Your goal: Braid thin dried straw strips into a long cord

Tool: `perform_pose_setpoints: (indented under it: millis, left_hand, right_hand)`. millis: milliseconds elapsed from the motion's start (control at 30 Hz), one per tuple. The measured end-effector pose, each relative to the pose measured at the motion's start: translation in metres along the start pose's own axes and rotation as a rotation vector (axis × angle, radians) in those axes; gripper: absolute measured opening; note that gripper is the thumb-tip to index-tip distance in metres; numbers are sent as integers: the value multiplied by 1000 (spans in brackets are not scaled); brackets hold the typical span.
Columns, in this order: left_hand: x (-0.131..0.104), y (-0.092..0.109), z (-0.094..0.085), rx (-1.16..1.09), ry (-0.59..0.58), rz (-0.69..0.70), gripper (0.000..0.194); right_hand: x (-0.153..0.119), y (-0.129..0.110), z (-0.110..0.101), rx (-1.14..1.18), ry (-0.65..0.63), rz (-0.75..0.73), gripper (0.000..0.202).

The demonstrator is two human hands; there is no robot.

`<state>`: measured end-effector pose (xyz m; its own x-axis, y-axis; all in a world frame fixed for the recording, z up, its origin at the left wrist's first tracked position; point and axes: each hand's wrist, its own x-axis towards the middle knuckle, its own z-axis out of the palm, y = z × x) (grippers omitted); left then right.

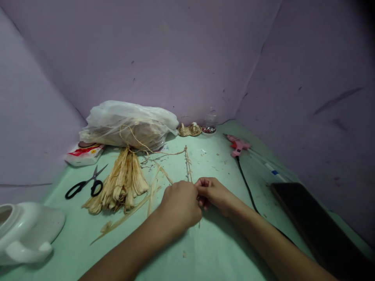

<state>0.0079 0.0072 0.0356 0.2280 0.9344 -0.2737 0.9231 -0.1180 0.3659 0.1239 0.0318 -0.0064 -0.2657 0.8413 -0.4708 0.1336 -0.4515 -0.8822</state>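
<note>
My left hand (181,203) and my right hand (212,193) meet over the green table, fingers pinched closed on the lower end of a thin braided fibre cord (188,164). From a small pin-like point in the table top, the cord runs straight down to my fingers, with short stray ends sticking out along it. Its end between the fingertips is mostly hidden. A thinner twine (168,153) stretches left from the pin toward a tied bundle of dried, tan fibre strips (124,183). Loose fibre strips (152,191) lie just left of my left hand.
Black-handled scissors (88,182) lie open left of the bundle. Behind are a plastic bag (129,117), a red-and-white packet (84,155), a woven piece (190,130) and a small dish (209,130). On the right are a pink glue gun (238,145) with its cord and a dark slab (313,222).
</note>
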Motion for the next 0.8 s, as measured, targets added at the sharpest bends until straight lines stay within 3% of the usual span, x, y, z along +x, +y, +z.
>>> perform_pose_setpoints:
  millis: [100,200,267,400,500,600,800]
  left_hand:
    - [-7,6,9,-22,44,104,12]
    - [-5,1,5,-52,0,135,7]
    - [2,-7,-4,-115,-48,90,14]
    - [24,-23,-14,-472,44,-87,18]
    - [32,-22,-7,-828,-129,-256,14]
    - [32,-16,1,-1034,-300,-260,7]
    - [33,-19,8,-1061,-397,-199,13]
  right_hand:
    - [-1,0,0,-13,6,-8,5]
    - [-2,0,-1,-12,6,-29,5]
    - [-2,0,-2,-5,-1,-40,6]
    - [-3,-1,-3,16,-35,-46,6]
    - [-2,0,-4,16,-52,-68,5]
    - [0,1,-4,5,-54,-72,4]
    - [1,3,-4,-73,-50,-88,6]
